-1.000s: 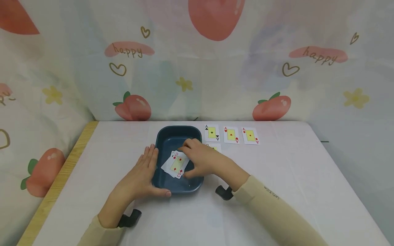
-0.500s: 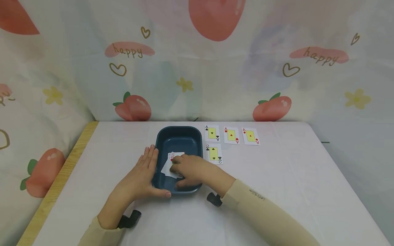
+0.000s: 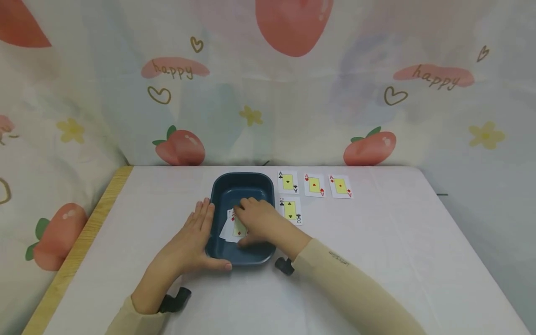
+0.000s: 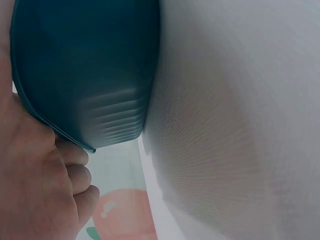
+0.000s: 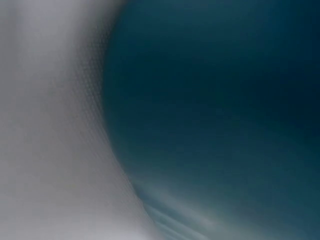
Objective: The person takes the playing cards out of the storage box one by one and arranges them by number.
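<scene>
A dark blue rectangular tray (image 3: 264,184) stands on the table, with a small overlapping pile of playing cards (image 3: 228,232) inside. My left hand (image 3: 186,242) steadies the tray, its fingers straight along the left wall and its thumb reaching past the front corner. The left wrist view has that hand (image 4: 40,175) against the tray's rim and ribbed outer wall (image 4: 85,65). Inside the tray, my right hand (image 3: 264,221) holds a red diamond playing card (image 3: 239,229) between curled fingers and thumb. The right wrist view shows only the tray's outer wall (image 5: 215,110), blurred.
Right of the tray lie an ace of clubs (image 3: 288,182), an ace of hearts (image 3: 314,185) and an ace of diamonds (image 3: 341,186) in a row. Below the first lies a two of clubs (image 3: 291,210). A printed cloth backdrop (image 3: 301,116) rises behind the white table (image 3: 377,260).
My right hand has moved left and down onto the pile, then curled its fingers and thumb around the top card. The two of clubs has come into fuller view. My left hand stays put.
</scene>
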A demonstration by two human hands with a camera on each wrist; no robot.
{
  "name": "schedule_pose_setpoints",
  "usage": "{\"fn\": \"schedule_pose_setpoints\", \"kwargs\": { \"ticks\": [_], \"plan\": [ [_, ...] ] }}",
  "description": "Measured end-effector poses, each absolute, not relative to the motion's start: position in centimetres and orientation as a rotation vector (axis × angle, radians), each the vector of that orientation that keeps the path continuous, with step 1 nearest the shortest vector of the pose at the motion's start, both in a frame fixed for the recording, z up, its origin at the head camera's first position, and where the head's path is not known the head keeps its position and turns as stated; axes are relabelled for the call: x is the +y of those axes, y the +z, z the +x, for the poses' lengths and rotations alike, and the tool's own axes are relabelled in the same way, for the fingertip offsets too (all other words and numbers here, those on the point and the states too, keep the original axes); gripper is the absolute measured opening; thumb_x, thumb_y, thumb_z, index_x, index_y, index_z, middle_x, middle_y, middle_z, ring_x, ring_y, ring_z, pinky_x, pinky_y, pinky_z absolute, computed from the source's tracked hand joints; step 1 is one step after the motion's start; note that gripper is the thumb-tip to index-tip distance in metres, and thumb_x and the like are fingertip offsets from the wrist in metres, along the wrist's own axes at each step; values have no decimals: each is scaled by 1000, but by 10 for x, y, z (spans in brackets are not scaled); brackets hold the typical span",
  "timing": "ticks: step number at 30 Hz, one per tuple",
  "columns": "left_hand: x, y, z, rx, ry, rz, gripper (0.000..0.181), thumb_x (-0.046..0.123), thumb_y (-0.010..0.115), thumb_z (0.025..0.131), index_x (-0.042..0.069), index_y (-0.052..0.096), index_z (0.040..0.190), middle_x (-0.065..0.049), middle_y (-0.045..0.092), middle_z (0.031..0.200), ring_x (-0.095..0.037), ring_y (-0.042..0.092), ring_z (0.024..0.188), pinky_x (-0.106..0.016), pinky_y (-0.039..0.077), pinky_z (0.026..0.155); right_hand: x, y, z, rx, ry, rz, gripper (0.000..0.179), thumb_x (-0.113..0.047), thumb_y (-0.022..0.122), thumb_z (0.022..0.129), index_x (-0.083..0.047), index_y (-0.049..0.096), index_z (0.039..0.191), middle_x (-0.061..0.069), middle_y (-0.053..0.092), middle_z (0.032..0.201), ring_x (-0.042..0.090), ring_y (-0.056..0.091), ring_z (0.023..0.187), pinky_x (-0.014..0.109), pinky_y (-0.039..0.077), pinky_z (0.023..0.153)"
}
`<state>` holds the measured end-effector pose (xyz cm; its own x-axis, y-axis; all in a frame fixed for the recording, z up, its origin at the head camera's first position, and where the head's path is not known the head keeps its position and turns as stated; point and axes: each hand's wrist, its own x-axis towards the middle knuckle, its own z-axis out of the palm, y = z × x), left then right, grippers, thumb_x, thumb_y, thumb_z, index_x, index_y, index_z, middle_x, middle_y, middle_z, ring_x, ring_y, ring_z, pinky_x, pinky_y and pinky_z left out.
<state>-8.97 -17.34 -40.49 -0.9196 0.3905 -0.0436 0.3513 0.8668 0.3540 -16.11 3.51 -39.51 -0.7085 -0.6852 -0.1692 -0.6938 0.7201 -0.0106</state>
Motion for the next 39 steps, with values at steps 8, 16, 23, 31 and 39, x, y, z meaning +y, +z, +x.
{"fn": "schedule_pose_setpoints", "kwargs": {
  "ticks": [8,16,23,31,39],
  "plan": [
    [-174,-405,-89,2929,519,580,147,81,76,57,-2,9,158,-19,2,167,-38,3,154,-55,16,122,30,-403,-168,2774,97,-1090,91,-66,82,65,-12,62,134,6,59,124,18,53,105,39,53,95],
    [-173,-405,-89,2933,509,585,147,82,76,57,-1,9,158,-19,2,167,-38,2,154,-54,16,122,29,-399,-169,2743,53,-1085,87,-59,84,66,-13,59,136,6,58,126,18,53,106,38,53,95],
    [-173,-405,-88,2934,510,577,148,82,76,57,-1,8,159,-19,1,167,-37,2,154,-54,16,123,30,-397,-170,2735,16,-1093,92,-57,86,65,-13,55,140,7,55,130,19,51,109,40,51,99],
    [-174,-408,-89,2931,514,570,148,83,75,56,-1,8,159,-18,0,167,-37,1,154,-54,15,123,33,-398,-171,2732,-39,-1088,94,-54,87,65,-14,52,143,7,54,130,19,48,109,37,49,100],
    [-174,-407,-90,2927,506,555,149,85,74,56,0,9,159,-17,0,167,-36,1,154,-53,15,123,39,-394,-172,2709,-130,-1081,97,-49,90,64,-15,50,146,7,52,129,19,48,109,34,52,94]
  ]
}}
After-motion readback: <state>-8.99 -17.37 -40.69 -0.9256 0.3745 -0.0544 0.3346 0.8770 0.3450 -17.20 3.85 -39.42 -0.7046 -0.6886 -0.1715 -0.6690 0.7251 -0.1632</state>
